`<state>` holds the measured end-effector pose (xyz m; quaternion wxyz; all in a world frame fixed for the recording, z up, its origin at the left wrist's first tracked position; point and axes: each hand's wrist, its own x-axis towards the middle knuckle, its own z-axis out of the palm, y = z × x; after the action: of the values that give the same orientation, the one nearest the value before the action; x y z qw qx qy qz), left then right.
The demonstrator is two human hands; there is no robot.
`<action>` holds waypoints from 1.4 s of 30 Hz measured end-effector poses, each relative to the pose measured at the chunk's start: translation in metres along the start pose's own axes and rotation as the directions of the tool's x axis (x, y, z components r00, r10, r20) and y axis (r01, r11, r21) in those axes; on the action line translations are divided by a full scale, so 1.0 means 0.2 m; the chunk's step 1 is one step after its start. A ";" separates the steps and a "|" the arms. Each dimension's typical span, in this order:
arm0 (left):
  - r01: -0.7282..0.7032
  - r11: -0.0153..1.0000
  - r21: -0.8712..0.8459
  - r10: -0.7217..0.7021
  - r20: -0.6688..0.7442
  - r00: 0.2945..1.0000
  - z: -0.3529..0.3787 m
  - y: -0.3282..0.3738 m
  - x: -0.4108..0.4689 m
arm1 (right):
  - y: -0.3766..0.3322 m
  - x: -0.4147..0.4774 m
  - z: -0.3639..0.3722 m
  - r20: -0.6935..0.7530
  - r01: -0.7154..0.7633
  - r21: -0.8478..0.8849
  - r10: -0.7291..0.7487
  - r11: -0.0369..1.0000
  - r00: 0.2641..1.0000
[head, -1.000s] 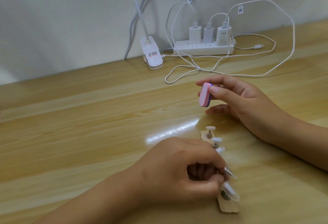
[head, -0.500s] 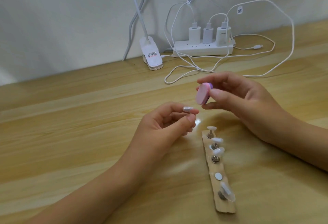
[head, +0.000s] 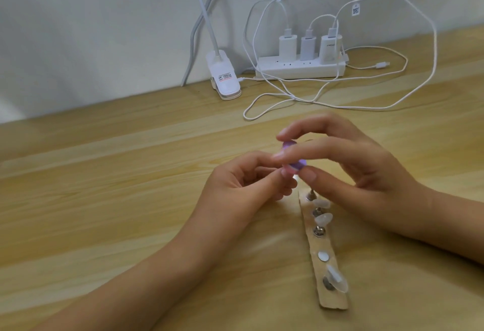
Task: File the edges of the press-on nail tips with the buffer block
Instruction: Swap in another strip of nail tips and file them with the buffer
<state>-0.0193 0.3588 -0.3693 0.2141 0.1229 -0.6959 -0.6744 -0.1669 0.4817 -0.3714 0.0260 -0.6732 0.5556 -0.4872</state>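
Purple buffer block [head: 293, 154] is pinched by right hand [head: 361, 173], nail tip [head: 295, 178] by left hand [head: 243, 184], near wooden strip [head: 322, 244].

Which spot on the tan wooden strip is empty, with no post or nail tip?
The flat silver disc second from its near end; the others hold posts.

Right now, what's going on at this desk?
A person is filing a nail tip. Their right grip holds the small purple buffer block against a small clear press-on nail tip, mostly hidden and blurred, pinched in the left grip. Both are held above the light wooden table. More clear nail tips sit on metal pegs along the tan holder strip; one round silver spot is bare.
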 end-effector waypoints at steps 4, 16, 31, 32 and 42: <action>0.052 0.995 -0.088 -0.051 0.011 0.999 0.00 0.00 0.00 | 0.02 0.01 0.00 -0.038 -0.108 0.116 0.113 0.987 0.993; 0.034 0.999 -0.016 -0.033 0.047 0.998 0.00 -0.01 0.00 | 0.01 0.00 0.00 0.003 -0.064 0.090 0.064 0.994 0.998; 0.039 0.996 0.083 -0.046 0.080 0.996 0.01 0.00 0.00 | 0.00 0.00 0.00 0.015 -0.101 0.183 0.100 0.978 0.995; 0.044 0.996 0.083 -0.050 0.077 0.996 0.00 -0.01 0.00 | 0.01 0.00 0.00 0.016 -0.127 0.212 0.126 0.969 0.992; 0.067 0.997 0.048 -0.069 0.057 0.996 0.00 0.00 0.00 | 0.02 0.01 -0.01 0.038 -0.268 0.283 0.268 0.921 0.963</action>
<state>-0.0199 0.3594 -0.3702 0.1676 0.1314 -0.7125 -0.6685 -0.1703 0.4803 -0.3715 0.1889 -0.5796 0.5664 -0.5547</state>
